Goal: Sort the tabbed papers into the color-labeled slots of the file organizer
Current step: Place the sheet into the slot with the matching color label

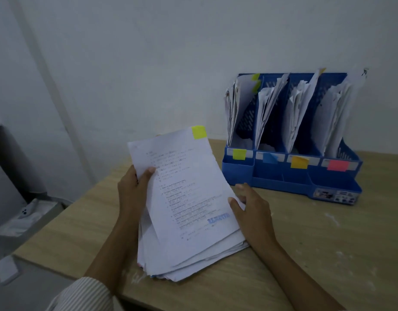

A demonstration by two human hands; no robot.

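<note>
Left hand: the left hand (135,187) grips the left edge of the top sheet (184,194), thumb curled over the printed face, fingers hidden behind the paper.
Right hand: the right hand (249,207) holds the sheet's right edge at about 3 o'clock of the page, thumb on top, fingers beneath.
Top sheet: lifted and tilted above the paper stack (193,261); a yellow-green tab (199,132) sticks out at its 1 o'clock corner, and a blurred blue stamp (218,218) sits near 5 o'clock.
Paper stack: lies fanned on the wooden table (317,243), below the sheet.
File organizer: the blue file organizer (290,173) stands at 2 o'clock from the stack, against the wall, well apart from both hands.
Slot labels: yellow-green label (239,154), blue label (270,158), orange label (299,162), pink label (338,165), left to right; every slot holds leaning papers.
Off-table: a white phone (25,211) lies at 9 o'clock.
</note>
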